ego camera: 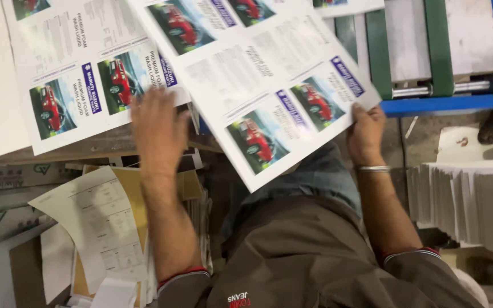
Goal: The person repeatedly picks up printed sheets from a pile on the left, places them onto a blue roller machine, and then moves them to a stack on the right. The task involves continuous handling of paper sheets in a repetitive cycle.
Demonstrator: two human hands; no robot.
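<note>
My right hand [365, 132] grips the near right corner of a large glossy printed sheet [258, 74] that shows several red-car pictures and blocks of small text; the sheet is lifted and tilted across the middle of the view. A metal bangle sits on that wrist. My left hand [158, 128] lies flat, fingers spread, on the edge of another printed sheet of the same kind [75, 68] that rests on the stack at the upper left. The lifted sheet overlaps this lower sheet.
A blue and green metal trolley [446, 51] stands at the upper right. A tall pile of white cut paper [469, 199] is at the right. Loose cream and yellow papers [104, 222] and cardboard lie at the lower left.
</note>
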